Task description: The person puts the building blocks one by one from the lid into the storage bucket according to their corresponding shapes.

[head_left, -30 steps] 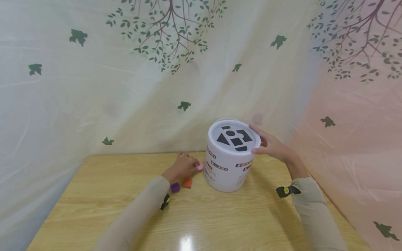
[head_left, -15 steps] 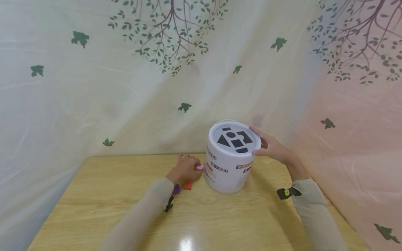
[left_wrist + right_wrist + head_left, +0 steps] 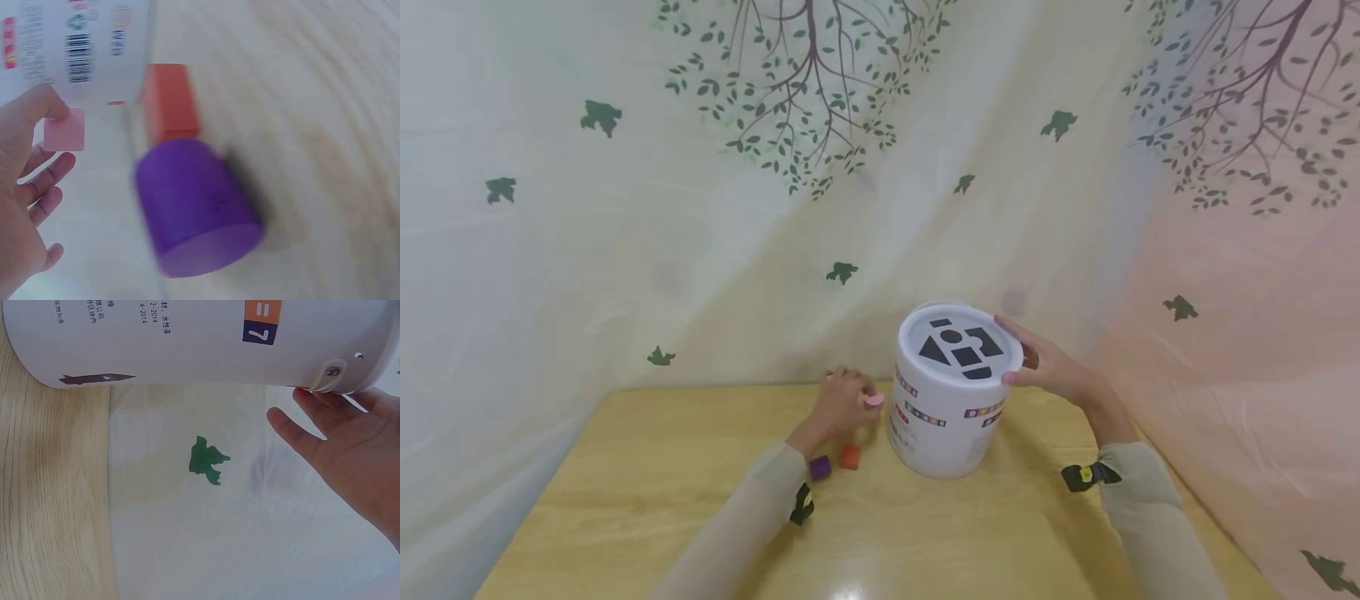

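A white cylindrical tub (image 3: 951, 400) with shape holes in its lid (image 3: 961, 346) stands on the wooden table (image 3: 625, 517). My right hand (image 3: 1048, 367) rests with straight fingers against the tub's upper right rim (image 3: 325, 378). My left hand (image 3: 842, 404) pinches a small pink block (image 3: 874, 400) (image 3: 64, 130) just left of the tub, lifted off the table. A purple cylinder block (image 3: 820, 467) (image 3: 197, 209) and an orange block (image 3: 849, 457) (image 3: 169, 103) lie on the table by my left wrist.
A pale curtain (image 3: 700, 208) printed with trees and birds hangs close behind and to the right of the table. The curtain (image 3: 206, 506) falls right beside the tub. The table's far edge meets it.
My left hand has lifted slightly with the pink block between its fingertips. The right hand stays on the tub's rim. The head view has tilted up a little.
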`<action>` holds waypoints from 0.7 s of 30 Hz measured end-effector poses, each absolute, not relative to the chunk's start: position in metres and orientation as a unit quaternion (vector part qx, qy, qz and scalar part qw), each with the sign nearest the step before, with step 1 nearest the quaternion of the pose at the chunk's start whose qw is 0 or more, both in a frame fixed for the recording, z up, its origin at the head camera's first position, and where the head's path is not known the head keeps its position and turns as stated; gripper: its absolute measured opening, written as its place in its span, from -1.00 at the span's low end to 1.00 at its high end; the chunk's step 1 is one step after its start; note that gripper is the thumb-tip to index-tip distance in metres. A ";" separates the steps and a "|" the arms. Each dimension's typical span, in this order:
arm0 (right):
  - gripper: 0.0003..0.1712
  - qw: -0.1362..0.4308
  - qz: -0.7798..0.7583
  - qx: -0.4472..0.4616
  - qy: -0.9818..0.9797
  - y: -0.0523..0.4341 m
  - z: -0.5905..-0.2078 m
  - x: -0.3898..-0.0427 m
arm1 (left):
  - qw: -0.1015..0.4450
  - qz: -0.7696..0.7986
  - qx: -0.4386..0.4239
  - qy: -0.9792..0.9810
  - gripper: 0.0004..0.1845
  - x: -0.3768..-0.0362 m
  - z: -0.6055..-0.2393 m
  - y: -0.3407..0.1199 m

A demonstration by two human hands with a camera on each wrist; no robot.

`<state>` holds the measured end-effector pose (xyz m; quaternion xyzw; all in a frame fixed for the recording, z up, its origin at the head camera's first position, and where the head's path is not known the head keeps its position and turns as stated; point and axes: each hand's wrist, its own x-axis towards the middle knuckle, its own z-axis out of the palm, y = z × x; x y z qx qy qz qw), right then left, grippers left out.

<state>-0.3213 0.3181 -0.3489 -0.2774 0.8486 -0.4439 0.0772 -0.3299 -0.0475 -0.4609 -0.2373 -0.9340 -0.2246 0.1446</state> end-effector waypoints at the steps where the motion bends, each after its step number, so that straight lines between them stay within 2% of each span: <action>1: 0.17 0.078 -0.445 -0.278 0.848 0.319 -0.350 -0.320 | 0.151 -0.235 -0.235 -0.931 -0.78 -0.328 -0.458 -0.048; 5: 0.16 0.077 -0.448 -0.270 0.849 0.319 -0.354 -0.317 | 0.169 -0.292 -0.222 -0.915 -0.77 -0.323 -0.443 -0.050; 15: 0.15 0.076 -0.448 -0.263 0.851 0.319 -0.355 -0.317 | 0.296 -0.332 -0.230 -0.866 -0.74 -0.314 -0.391 -0.053; 21: 0.16 0.068 -0.438 -0.262 0.857 0.318 -0.351 -0.321 | 0.313 -0.352 -0.243 -0.848 -0.73 -0.308 -0.355 -0.045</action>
